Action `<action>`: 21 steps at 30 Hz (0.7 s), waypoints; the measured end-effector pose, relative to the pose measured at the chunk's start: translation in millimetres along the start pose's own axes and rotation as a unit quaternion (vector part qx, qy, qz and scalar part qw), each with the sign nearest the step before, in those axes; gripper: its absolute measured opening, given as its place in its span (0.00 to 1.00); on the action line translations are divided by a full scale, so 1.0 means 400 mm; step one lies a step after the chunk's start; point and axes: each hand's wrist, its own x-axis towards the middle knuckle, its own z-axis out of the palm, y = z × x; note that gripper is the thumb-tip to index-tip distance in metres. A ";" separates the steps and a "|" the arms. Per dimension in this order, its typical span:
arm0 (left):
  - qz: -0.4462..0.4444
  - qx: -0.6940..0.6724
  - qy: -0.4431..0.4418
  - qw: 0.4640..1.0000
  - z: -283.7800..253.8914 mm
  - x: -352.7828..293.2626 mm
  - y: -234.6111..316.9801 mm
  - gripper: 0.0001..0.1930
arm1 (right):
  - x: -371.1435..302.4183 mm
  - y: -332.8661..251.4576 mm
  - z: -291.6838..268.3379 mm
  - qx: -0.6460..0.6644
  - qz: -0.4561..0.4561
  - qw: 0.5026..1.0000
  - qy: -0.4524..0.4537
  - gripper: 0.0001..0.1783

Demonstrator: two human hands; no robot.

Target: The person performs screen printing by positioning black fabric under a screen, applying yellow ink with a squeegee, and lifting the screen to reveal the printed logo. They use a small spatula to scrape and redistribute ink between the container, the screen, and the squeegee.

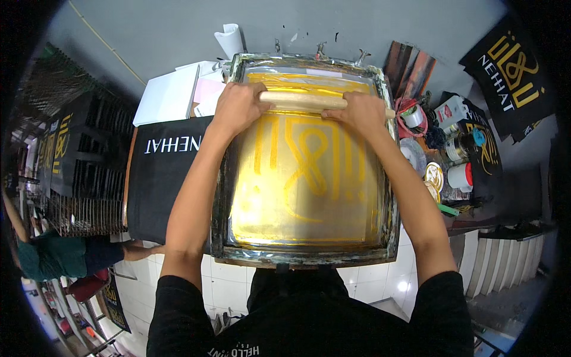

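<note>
A squeegee [303,100] with a pale wooden handle lies crosswise over the far part of a screen printing frame [303,260]. My left hand [241,107] is closed round its left part, and my right hand [361,112] grips it toward the right end. Thick yellow ink [273,80] is heaped on the mesh beyond the squeegee. Nearer to me, the yellow-tinted mesh [262,208] shows a looping design with upright bars. The squeegee's blade edge is mostly hidden under the handle and my fingers. Black fabric [166,184] with white lettering sticks out left of the frame.
Metal hinge clamps [321,50] stand behind the frame. White sheets [166,95] lie at the far left. Jars, tubs and a white jug [450,112] crowd the right side. Printed black cloths [505,77] hang there. At left are a drying rack [83,202] and another person [53,256].
</note>
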 end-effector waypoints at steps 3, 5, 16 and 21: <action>-0.037 -0.024 -0.055 0.998 -0.014 -0.056 0.013 0.18 | -0.068 -0.031 0.015 0.025 0.004 1.000 -0.013 0.41; -0.032 -0.039 -0.038 0.998 -0.014 -0.065 0.023 0.18 | -0.073 -0.021 0.012 0.021 -0.008 1.000 0.018 0.40; -0.022 -0.038 -0.047 0.998 -0.059 -0.293 0.128 0.15 | -0.312 -0.083 -0.041 0.060 -0.016 0.998 0.022 0.36; -0.028 -0.031 -0.069 0.997 -0.093 -0.436 0.194 0.15 | -0.470 -0.123 -0.061 0.088 -0.018 0.995 0.037 0.25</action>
